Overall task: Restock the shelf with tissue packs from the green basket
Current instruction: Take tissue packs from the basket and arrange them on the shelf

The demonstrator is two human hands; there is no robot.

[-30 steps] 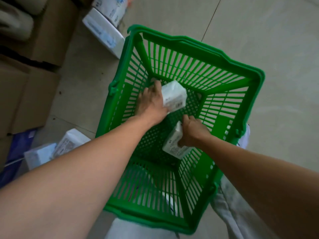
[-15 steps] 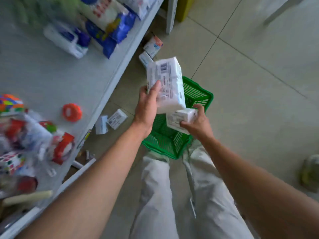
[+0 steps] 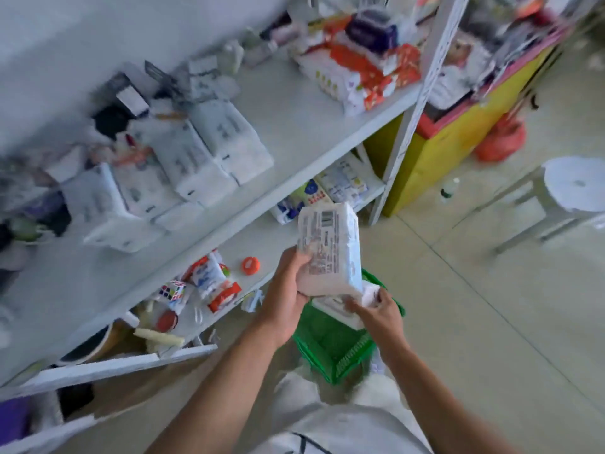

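Note:
My left hand (image 3: 284, 290) grips a white tissue pack (image 3: 329, 250), held upright with its printed label toward me, in front of the white shelf (image 3: 294, 132). My right hand (image 3: 376, 311) holds a second, smaller tissue pack (image 3: 330, 308) just below the first one. The green basket (image 3: 330, 348) sits on the floor beneath both hands, partly hidden by them. Several white tissue packs (image 3: 203, 152) lie on the shelf board at upper left.
A lower shelf board holds snack bags (image 3: 212, 283), an orange lid (image 3: 250, 265) and a puzzle cube (image 3: 172, 290). A yellow counter (image 3: 458, 136) stands to the right of the shelf post, with a white stool (image 3: 573, 188) on the tiled floor.
Both hands lifted the two tissue packs out of the basket and up toward the shelf. My view swung from the basket up to the shelf boards.

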